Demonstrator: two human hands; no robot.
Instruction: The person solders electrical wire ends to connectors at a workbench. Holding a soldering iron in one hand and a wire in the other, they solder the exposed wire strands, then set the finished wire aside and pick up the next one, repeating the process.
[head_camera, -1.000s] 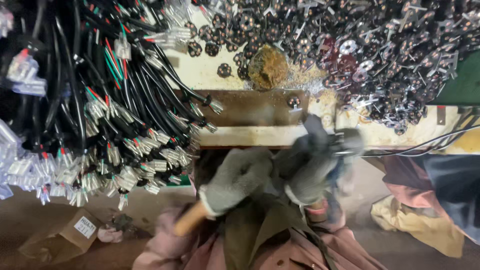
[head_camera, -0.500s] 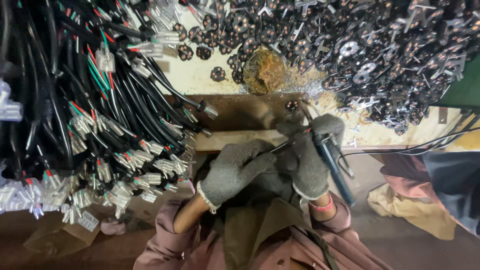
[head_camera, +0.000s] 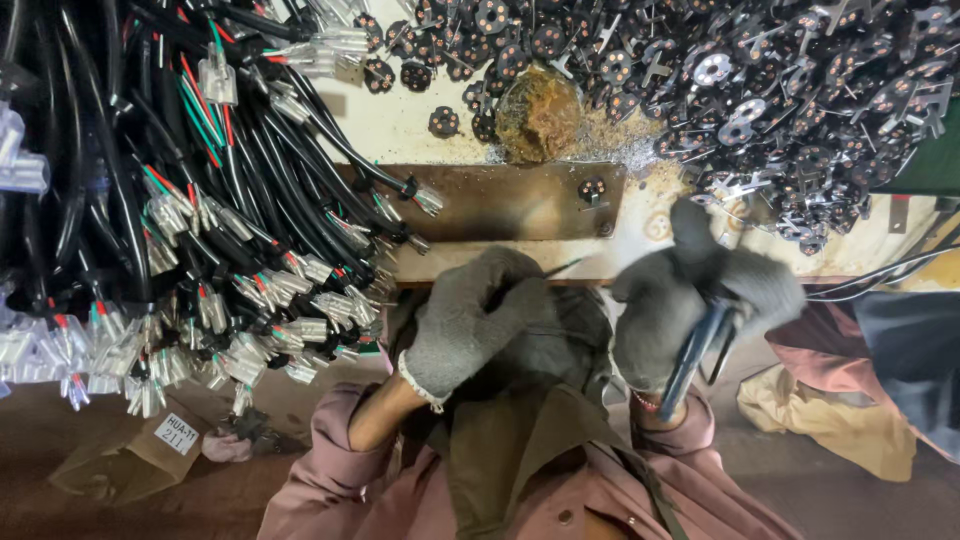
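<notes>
Left hand: the gloved left hand (head_camera: 470, 325) sits at the near edge of the counter (head_camera: 430, 125), its fingers (head_camera: 510, 275) curled and pinched on a thin dark wire end (head_camera: 562, 267) that pokes out toward the brown metal plate (head_camera: 500, 200)
Right hand: the gloved right hand (head_camera: 690, 300) is closed around blue-handled pliers (head_camera: 695, 350), handles pointing down toward the lap; the tool's head is hidden by the glove and blurred
Wire and fingers: the wire end lies between the two hands, touching the left fingertips and just beside the right glove; whether the pliers bite it I cannot tell
Work piece on plate: one small round black terminal disc (head_camera: 592, 188) rests on the plate, apart from both hands
Progress, as a judgement: probably mid-run, since a big heap of black cables (head_camera: 200, 200) with clear plug ends spreads to the left, and a large pile of loose discs and metal pieces (head_camera: 780, 90) covers the far right
Other things: a rusty crusted lump (head_camera: 538, 112) sits behind the plate with grey filings around it; a cardboard scrap with a label (head_camera: 150, 450) lies low left; tan cloth (head_camera: 830, 420) lies at the right
</notes>
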